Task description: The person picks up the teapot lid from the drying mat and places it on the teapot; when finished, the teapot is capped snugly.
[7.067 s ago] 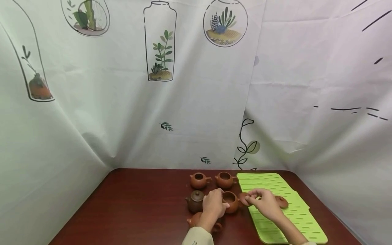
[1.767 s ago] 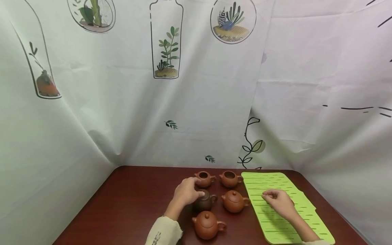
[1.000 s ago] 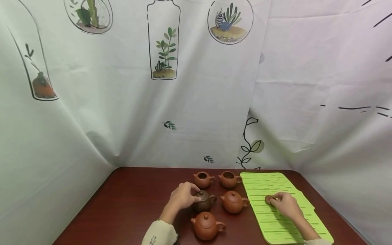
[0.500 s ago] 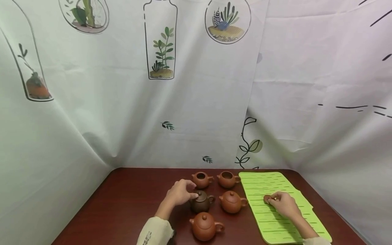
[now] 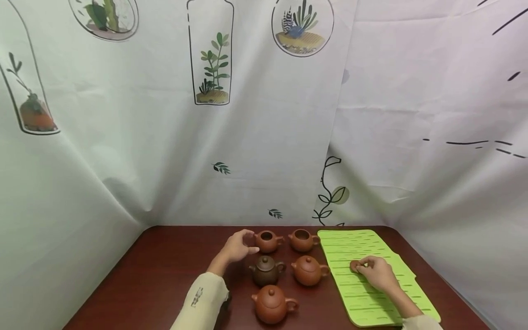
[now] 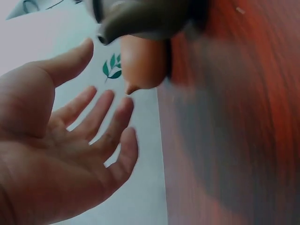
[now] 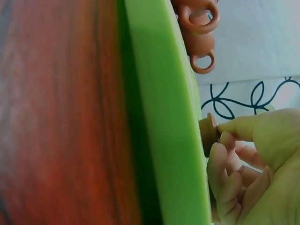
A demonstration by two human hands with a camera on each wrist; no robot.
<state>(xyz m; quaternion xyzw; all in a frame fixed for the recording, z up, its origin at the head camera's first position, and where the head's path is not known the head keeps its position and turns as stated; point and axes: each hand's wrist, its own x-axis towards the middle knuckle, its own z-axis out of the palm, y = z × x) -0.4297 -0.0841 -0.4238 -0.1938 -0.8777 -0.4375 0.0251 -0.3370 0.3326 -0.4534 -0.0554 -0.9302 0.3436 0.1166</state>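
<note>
My left hand (image 5: 237,246), fingers spread and thumb out, is beside the lidless clay teapot (image 5: 268,243) at the back left. In the left wrist view nothing is in its palm (image 6: 51,173), and the spout of a dark brown teapot (image 6: 140,21) juts near the thumb. Over the green mat (image 5: 416,302), my right hand (image 5: 377,272) pinches a small reddish-brown teapot lid (image 5: 354,266) between thumb and fingers. The right wrist view shows that lid (image 7: 208,133) edge-on, right at the mat's surface.
A second lidless teapot (image 5: 302,241) stands at the back, beside the mat. Lidded teapots stand nearer: a brown one (image 5: 266,275), a reddish one (image 5: 310,273) and another reddish one (image 5: 271,306) in front. A printed white cloth (image 5: 264,174) hangs behind the table.
The middle right teapot, open earlier, now wears a lid. My right hand has moved onto the mat and taken another lid. My left hand has left the dark teapot for the back left one.
</note>
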